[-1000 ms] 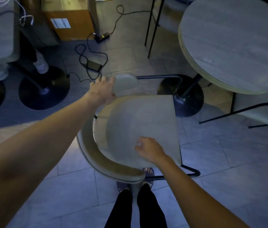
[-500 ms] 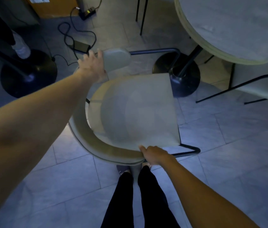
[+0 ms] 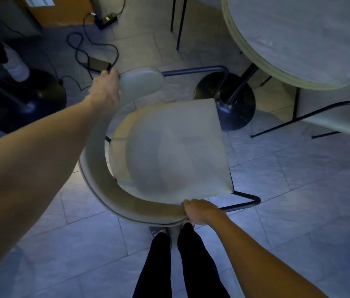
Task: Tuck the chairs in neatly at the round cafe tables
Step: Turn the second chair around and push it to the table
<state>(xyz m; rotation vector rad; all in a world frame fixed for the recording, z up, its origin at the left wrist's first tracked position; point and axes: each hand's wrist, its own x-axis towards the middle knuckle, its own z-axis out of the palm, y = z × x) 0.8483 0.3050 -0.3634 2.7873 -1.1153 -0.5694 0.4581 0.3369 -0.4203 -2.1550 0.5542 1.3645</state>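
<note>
A pale armchair [image 3: 169, 151] with a curved backrest and a black tube frame stands on the tiled floor right in front of me. Its seat points toward the round cafe table [image 3: 311, 39] at the upper right, whose black pedestal base [image 3: 225, 104] touches the seat's far corner. My left hand [image 3: 105, 89] grips the far end of the curved armrest. My right hand [image 3: 199, 211] is closed on the near end of the backrest.
A second chair [image 3: 333, 117] sits under the table at the right. Another table's black round base [image 3: 25, 100] lies at the left, with someone's white shoe [image 3: 16, 67] beside it. Cables and a power brick [image 3: 98, 63] trail across the floor ahead. My legs [image 3: 180, 261] stand behind the chair.
My right hand slid off the seat and took hold of the backrest's near end. The chair has shifted slightly toward the table base. My left hand kept its grip.
</note>
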